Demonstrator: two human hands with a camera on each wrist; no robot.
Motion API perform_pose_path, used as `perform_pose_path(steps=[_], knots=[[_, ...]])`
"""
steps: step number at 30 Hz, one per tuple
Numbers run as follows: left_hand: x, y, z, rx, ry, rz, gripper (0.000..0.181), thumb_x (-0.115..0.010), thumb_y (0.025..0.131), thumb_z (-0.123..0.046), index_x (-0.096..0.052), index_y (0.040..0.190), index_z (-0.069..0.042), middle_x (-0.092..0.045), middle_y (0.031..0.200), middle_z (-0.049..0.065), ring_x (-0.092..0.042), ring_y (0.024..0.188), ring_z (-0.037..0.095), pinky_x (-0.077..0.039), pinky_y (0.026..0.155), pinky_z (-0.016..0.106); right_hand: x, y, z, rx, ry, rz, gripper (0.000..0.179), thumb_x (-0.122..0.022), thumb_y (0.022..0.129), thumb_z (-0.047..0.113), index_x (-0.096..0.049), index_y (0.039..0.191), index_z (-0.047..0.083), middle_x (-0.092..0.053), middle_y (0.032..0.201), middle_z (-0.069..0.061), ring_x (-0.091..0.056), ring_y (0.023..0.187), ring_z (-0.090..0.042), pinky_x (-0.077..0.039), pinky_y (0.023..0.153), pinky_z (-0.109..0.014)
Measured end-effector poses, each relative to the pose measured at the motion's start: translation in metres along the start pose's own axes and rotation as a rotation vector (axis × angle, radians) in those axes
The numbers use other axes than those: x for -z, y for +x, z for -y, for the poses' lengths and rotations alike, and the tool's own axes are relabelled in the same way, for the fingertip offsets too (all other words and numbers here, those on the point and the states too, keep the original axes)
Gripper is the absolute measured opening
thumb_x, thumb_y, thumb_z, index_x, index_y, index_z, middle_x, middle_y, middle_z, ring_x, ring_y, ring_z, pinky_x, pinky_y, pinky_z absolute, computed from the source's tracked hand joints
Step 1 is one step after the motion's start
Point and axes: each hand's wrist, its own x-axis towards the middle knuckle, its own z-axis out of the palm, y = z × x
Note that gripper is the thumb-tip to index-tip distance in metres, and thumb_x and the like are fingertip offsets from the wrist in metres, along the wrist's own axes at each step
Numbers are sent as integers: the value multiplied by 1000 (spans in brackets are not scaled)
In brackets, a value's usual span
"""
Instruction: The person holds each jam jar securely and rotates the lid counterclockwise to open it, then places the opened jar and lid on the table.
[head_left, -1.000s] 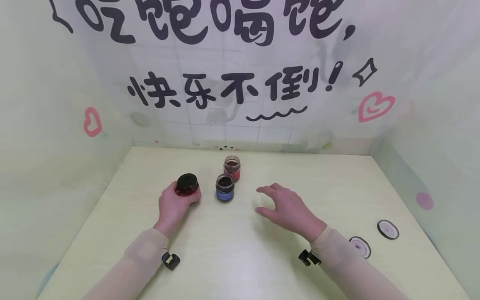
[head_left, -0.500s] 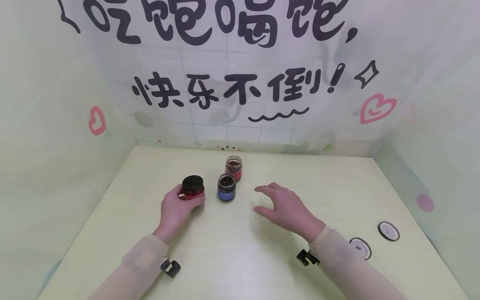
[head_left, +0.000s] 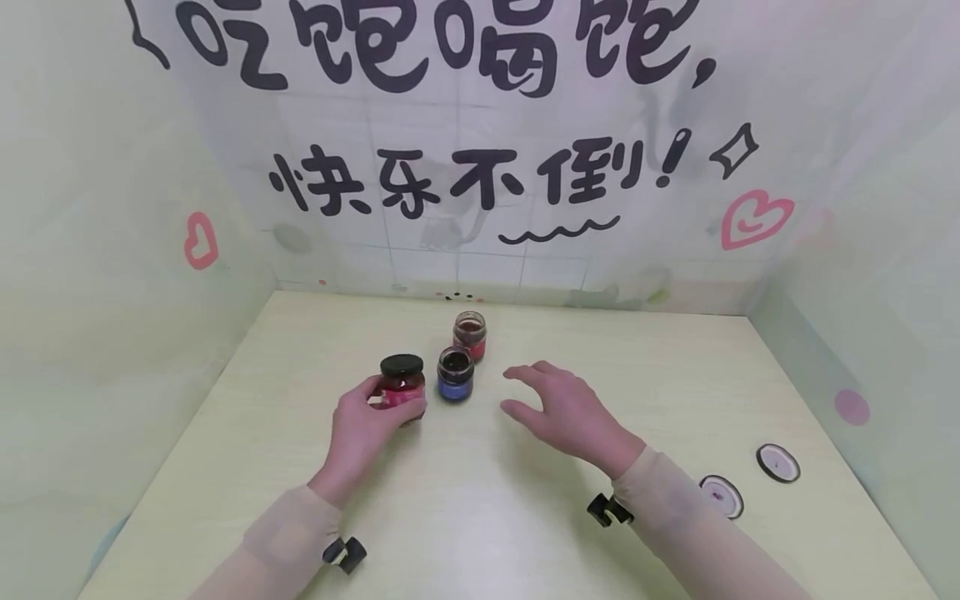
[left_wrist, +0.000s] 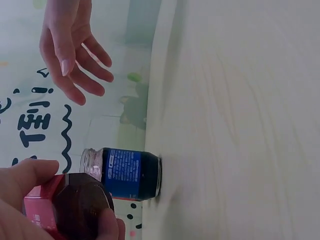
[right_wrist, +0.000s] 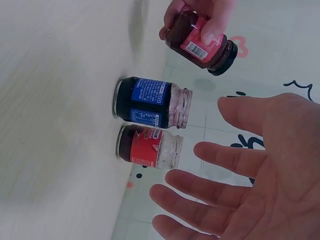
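Note:
My left hand (head_left: 360, 442) grips a jar of dark red contents (head_left: 405, 390) with a pink-red label and a black lid on. In the right wrist view this held jar (right_wrist: 197, 42) is raised off the tabletop and tilted. Just right of it stands an uncapped jar with a blue label (head_left: 454, 388), dark inside. Behind that is an uncapped red-labelled jar (head_left: 470, 342), partly covered by the blue one. My right hand (head_left: 573, 412) hovers to the right of the jars, fingers spread and holding nothing.
Two loose lids, a nearer lid (head_left: 722, 497) and a farther lid (head_left: 777, 463), lie with their white insides up at the right, near my right forearm. A pale wooden tabletop (head_left: 480, 517) is bounded by a printed back wall (head_left: 420, 275) and side walls.
My left hand has carried the lidded jar rightward, closer to the blue-labelled jar, showing more of its label. My right hand has shifted slightly left, still spread. The uncapped jars and lids stay put.

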Motion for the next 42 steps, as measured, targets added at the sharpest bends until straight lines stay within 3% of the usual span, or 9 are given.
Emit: perform_pose_path(steps=[5,17,27,33,38,42], knots=[[-7,-11,-9,0,-17,32,64,-87,77,-37,-64,129,-9,-66,117,13,-63,100,26,-51,80,34,3,2,5,-21,33,7,44,-57,101,45,-62,136,20,-63,130,-3,-63,114,-25,-48,96,-46],[-23,-35,-19,-42,-41,91,66,-91,72,-39,-67,127,-13,-70,107,10,-66,95,25,-56,76,36,9,19,18,12,89,10,43,-54,102,46,-64,134,18,-66,125,3,-65,100,-17,-51,85,-38],[-33,-46,-23,-70,-48,112,71,-93,67,-46,-68,124,-13,-70,108,6,-66,96,23,-56,78,38,8,26,26,-4,200,43,41,-52,103,47,-67,129,19,-70,97,8,-62,78,-7,-51,70,-33],[-38,-51,-27,-90,-49,119,67,-94,65,-43,-69,120,-13,-69,104,3,-66,94,23,-57,77,37,7,27,31,-22,214,62,34,-50,103,50,-71,111,25,-51,60,6,-44,53,-10,-41,54,-33],[-43,-56,-29,-114,-46,128,66,-95,65,-42,-69,120,-14,-69,105,3,-66,93,21,-58,76,36,6,27,34,-13,191,68,36,-49,103,51,-66,85,25,-50,59,7,-44,54,-9,-40,54,-31],[-47,-57,-29,-139,-48,141,61,-94,66,-43,-71,116,-17,-69,102,1,-66,91,20,-57,74,34,5,26,36,-28,170,84,48,-45,100,62,-62,76,24,-50,58,6,-45,55,-10,-39,54,-32]])
